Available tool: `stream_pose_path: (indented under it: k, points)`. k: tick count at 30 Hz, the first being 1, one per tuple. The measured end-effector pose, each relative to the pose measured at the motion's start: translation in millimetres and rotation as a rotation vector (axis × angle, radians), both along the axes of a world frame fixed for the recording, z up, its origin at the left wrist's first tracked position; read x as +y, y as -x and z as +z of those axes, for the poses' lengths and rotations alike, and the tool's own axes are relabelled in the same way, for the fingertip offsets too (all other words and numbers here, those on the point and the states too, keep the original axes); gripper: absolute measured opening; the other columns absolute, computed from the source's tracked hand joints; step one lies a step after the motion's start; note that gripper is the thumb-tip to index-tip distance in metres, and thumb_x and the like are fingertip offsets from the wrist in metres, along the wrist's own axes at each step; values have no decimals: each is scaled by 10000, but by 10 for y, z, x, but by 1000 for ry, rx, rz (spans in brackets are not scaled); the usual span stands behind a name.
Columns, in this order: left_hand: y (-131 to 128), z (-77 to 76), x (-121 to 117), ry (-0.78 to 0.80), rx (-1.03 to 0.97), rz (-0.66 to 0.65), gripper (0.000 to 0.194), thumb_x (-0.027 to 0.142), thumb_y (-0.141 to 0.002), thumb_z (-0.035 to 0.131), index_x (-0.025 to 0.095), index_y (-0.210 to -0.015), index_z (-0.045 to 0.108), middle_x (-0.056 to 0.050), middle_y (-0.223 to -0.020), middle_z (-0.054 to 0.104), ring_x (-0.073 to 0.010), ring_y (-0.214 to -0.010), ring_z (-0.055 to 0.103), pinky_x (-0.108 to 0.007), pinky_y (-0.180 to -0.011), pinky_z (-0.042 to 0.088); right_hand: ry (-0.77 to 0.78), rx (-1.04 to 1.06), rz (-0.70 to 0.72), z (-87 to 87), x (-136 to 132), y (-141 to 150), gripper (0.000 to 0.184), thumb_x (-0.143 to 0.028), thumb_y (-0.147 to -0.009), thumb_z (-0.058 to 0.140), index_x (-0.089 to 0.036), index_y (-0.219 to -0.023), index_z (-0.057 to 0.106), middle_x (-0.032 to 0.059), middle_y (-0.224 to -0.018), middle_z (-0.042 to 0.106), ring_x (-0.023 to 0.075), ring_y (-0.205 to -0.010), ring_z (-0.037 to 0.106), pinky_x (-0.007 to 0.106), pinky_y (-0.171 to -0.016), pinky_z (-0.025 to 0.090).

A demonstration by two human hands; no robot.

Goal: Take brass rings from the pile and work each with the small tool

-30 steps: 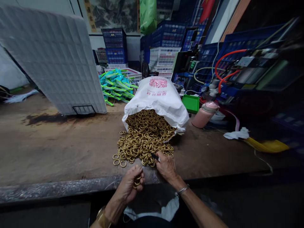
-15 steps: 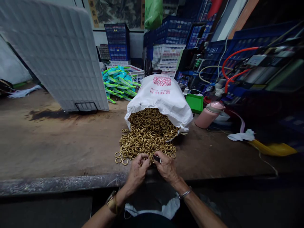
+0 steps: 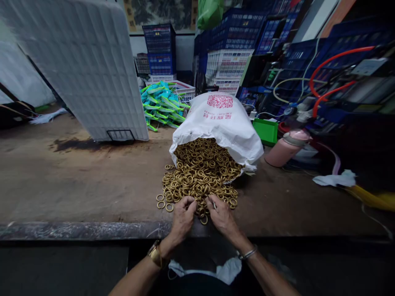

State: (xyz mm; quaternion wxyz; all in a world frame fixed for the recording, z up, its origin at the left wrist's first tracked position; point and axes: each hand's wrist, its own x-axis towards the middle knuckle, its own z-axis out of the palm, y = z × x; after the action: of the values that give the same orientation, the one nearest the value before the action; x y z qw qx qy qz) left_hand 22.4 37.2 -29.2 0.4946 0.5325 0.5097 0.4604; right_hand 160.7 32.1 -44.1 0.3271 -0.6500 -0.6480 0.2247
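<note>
Both hands — left hand (image 3: 182, 217), right hand (image 3: 222, 216) — touch brass rings (image 3: 199, 181).

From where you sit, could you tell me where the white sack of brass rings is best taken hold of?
Take the white sack at the rolled rim of its open mouth, coming from the near side above the spilled rings. It lies tilted with the mouth toward you, and that rim is the only loose fabric to gather. The bulging body looks taut and probably heavy, so both hands seem wise.
</note>
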Motion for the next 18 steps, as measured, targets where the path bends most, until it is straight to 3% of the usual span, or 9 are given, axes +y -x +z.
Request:
stream_pose_path:
  k: [7, 13, 18]
  points:
    - [-35, 82, -26, -58, -48, -67, 155, 262, -736, 504, 155, -649, 577, 9, -612, 564, -116, -603, 503, -215, -611, 401, 142, 349, 28, 189, 19, 133, 346, -455, -811, 375, -195, -592, 441, -50, -496, 431, 94, -477, 403, 204, -485, 333]
    - [10, 114, -49, 272, -265, -169, 250, 409, -744, 519, 162, -714, 499, 65, -521, 453, -36, -365, 339, -152, -356, 260, 116, 352, 52, 261, 59, 155, 342, -446, -808, 392, -186, -591, 440, -50, -525, 441, 92, -512, 411, 201, -503, 335]
    - [71, 239, -104, 360, -469, -260, 287, 444, -742, 538, 174, -713, 445, 64, -574, 459, -19, -372, 349, -126, -341, 230, 141, 348, 108, 409, 9, 198, 343, -433, -824, 379, -188, -590, 433, -47, -504, 457, 86, -490, 407, 193, -479, 330]
